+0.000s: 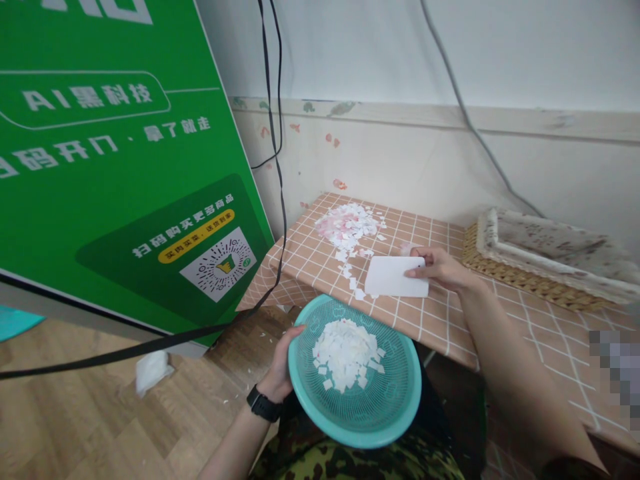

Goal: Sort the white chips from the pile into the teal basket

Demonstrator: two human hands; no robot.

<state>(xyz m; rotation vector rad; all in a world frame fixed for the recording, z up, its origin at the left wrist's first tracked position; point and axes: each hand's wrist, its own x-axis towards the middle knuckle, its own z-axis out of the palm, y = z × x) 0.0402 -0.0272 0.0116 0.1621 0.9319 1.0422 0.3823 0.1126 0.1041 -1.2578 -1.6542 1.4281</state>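
Note:
My left hand (283, 363) grips the left rim of a turquoise plastic colander (395, 413), fingers hidden beneath it. Small white paper scraps (346, 353) lie heaped inside. The colander is just below the front edge of the table. Over the tabletop, my right hand (440, 268) pinches the right end of a flat white card (393, 277) between thumb and fingers. Beside the card's left edge, loose scraps trail back to a larger pile of white and pinkish paper scraps (350, 223) near the wall.
A brown checked cloth (420, 233) covers the table. At the right stands a lined wicker basket (540, 287). A green cabinet (125, 167) fills the left side, with a black cable (280, 200) hanging before it. Crumpled white plastic (153, 371) lies on the floor.

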